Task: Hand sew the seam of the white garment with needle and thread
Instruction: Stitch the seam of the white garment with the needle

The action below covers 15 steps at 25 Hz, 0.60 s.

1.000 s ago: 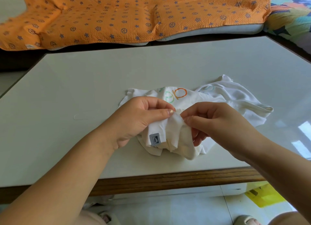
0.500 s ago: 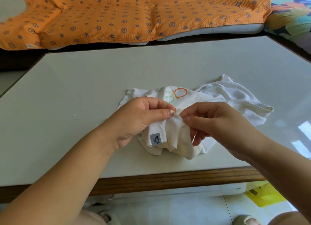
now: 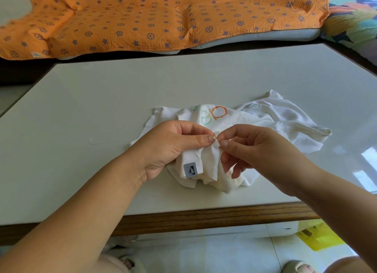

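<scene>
Head view, single frame

- Crumpled white garment (image 3: 285, 121) of soft fabric, with orange and green printed letters, lies on the flat pale grey table (image 3: 142, 89). It sits near the front edge, right of the middle. One end spreads toward the right edge; the near end is bunched up between the two hands.
- Left hand (image 3: 173, 148): thumb and forefinger pressed together on a raised fold of the white garment, other fingers curled behind the cloth. Gripping.
- Right hand (image 3: 261, 150): thumb and forefinger tips pinch the same peak of cloth, just beside the left thumb nail. Remaining fingers loosely bent below, against the hanging fabric.
- Small thin glint at the left thumb tip, where the two pinches meet; possibly the needle, too small to confirm. Which hand holds it: cannot tell.
- Small square grey woven label (image 3: 190, 170) with a dark tree mark hangs on the bunched part, below the left thumb.
- Faint thin pale loop of thread (image 3: 95, 141) lies on the table toward the left edge, well apart from the garment.
- Brown wooden rim (image 3: 204, 217) runs along the front edge.
- Beyond the far edge: orange quilted blanket (image 3: 163, 17) with blue star and wheel print.
- Floor, below the front right corner: flat yellow plastic piece (image 3: 320, 238), partly hidden
</scene>
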Motion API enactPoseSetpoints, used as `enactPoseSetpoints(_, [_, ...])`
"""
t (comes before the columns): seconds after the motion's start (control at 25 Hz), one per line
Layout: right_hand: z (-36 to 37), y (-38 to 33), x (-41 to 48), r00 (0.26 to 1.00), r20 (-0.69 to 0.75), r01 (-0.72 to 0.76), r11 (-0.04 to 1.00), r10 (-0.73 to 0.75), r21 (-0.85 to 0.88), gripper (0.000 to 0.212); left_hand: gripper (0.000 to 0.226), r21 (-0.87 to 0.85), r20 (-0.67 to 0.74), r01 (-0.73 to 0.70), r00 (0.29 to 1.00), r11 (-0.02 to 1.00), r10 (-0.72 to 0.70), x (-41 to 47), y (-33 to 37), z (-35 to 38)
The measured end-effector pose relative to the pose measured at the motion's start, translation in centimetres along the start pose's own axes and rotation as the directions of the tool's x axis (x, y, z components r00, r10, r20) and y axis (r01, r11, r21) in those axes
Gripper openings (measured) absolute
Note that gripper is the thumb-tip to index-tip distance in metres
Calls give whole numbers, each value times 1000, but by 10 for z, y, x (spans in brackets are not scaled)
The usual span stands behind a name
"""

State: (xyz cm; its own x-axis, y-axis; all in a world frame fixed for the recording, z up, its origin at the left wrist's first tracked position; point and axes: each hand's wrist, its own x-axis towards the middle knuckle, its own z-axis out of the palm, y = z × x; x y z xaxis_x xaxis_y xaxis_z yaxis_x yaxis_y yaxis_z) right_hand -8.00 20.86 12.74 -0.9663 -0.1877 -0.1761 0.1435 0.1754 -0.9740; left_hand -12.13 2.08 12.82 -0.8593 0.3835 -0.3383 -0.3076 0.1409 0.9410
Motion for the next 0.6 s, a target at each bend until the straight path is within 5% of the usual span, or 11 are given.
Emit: enactPoseSetpoints(0.6, [10,4,-2,975,-78,179,940,-210,-292,5,9,59,-65,-8,998,998,12,6,-12,11])
